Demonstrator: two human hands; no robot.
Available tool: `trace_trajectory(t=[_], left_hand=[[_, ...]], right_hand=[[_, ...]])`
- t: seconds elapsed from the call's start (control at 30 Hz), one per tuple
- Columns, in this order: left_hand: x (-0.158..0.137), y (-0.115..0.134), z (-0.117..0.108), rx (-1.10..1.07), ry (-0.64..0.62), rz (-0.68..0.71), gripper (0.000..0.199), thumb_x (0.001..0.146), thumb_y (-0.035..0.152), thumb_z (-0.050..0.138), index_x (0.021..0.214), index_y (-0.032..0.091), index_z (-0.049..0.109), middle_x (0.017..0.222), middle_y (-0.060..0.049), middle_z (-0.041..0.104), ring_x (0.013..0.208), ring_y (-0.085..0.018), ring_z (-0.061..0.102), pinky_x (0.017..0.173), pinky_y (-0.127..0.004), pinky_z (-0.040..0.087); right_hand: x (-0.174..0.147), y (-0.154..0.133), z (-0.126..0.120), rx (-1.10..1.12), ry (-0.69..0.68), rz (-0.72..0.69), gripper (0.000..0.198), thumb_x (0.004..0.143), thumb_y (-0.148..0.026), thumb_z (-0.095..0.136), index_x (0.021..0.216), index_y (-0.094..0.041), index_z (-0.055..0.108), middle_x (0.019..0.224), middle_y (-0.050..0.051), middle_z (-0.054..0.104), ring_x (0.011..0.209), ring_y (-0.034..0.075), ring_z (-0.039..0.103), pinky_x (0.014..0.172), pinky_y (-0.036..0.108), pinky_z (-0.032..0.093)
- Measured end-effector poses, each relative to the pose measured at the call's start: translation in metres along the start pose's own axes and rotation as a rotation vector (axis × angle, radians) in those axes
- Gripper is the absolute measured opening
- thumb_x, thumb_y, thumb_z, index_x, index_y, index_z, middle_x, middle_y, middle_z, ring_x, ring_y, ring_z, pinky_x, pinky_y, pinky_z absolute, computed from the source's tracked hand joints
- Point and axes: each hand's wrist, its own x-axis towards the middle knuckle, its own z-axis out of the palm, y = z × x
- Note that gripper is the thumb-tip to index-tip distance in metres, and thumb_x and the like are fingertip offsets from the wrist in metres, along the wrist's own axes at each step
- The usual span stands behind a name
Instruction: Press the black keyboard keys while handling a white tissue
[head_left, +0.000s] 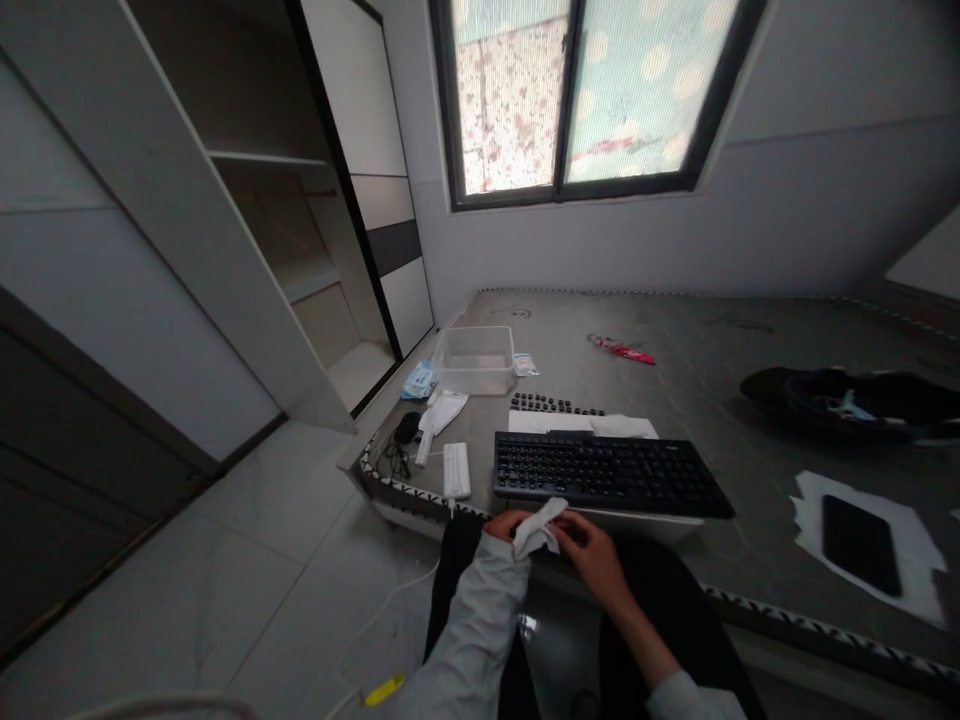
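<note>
A crumpled white tissue is held between my two hands, just in front of the mattress edge and above my lap. My left hand is closed on its left side, partly covered by the tissue. The fingers of my right hand pinch it from the right. Directly beyond them lies a black keyboard. Small black keycaps stand in rows behind it, with white paper in between. Anything small inside the tissue is hidden.
To the left are a clear plastic box, a blue wipes packet, a white power strip and a coiled black cable. A phone on paper and a black cap lie right. A red item sits farther back.
</note>
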Motion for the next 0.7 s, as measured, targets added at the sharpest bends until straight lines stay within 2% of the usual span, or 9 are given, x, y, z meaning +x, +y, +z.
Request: trace_trajectory(t=[0.17,0.27,0.4,0.47,0.6,0.7], left_hand=[[0.002,0.004,-0.002,-0.029,-0.014,0.001,0.033,0.07,0.041,0.075,0.093,0.018,0.078,0.09,-0.011,0.079,0.082,-0.027,0.071,0.075,-0.035,0.054],[0.003,0.008,-0.003,-0.061,-0.034,0.025,0.03,0.072,0.038,0.074,0.096,0.021,0.078,0.096,-0.01,0.079,0.088,-0.027,0.071,0.081,-0.035,0.053],[0.006,0.007,-0.004,-0.16,-0.115,-0.001,0.04,0.07,0.036,0.076,0.107,0.021,0.075,0.111,-0.01,0.076,0.101,-0.028,0.069,0.093,-0.038,0.05],[0.009,0.005,-0.004,-0.257,-0.133,-0.054,0.041,0.066,0.035,0.079,0.104,0.021,0.076,0.111,-0.01,0.076,0.104,-0.029,0.068,0.095,-0.039,0.049],[0.015,-0.001,0.002,-0.512,-0.103,-0.247,0.046,0.053,0.04,0.087,0.092,0.018,0.079,0.106,-0.012,0.077,0.102,-0.032,0.068,0.096,-0.043,0.05],[0.02,-0.009,0.01,-0.609,-0.117,-0.316,0.054,0.053,0.052,0.084,0.092,0.014,0.078,0.103,-0.014,0.077,0.099,-0.033,0.069,0.095,-0.046,0.05]], right_hand=[[0.001,-0.001,0.003,0.115,-0.029,0.029,0.037,0.072,-0.048,0.073,0.094,-0.018,0.069,0.087,0.007,0.076,0.081,0.024,0.071,0.072,0.034,0.056],[0.001,-0.002,0.003,0.154,-0.016,0.036,0.037,0.07,-0.047,0.075,0.092,-0.018,0.068,0.081,0.006,0.074,0.076,0.023,0.07,0.07,0.033,0.056],[0.002,-0.004,0.001,0.168,0.004,0.033,0.038,0.066,-0.046,0.078,0.09,-0.018,0.067,0.079,0.005,0.073,0.074,0.022,0.069,0.069,0.032,0.054],[0.002,-0.004,0.0,0.165,0.01,0.045,0.039,0.066,-0.047,0.079,0.09,-0.018,0.066,0.078,0.004,0.073,0.074,0.021,0.068,0.07,0.032,0.054],[0.002,-0.001,-0.001,0.163,0.026,0.024,0.04,0.065,-0.049,0.079,0.086,-0.019,0.062,0.078,0.003,0.071,0.073,0.02,0.067,0.068,0.03,0.053],[0.002,0.0,-0.002,0.131,0.072,-0.022,0.038,0.065,-0.049,0.079,0.079,-0.021,0.058,0.073,0.001,0.07,0.07,0.018,0.066,0.066,0.029,0.052]])
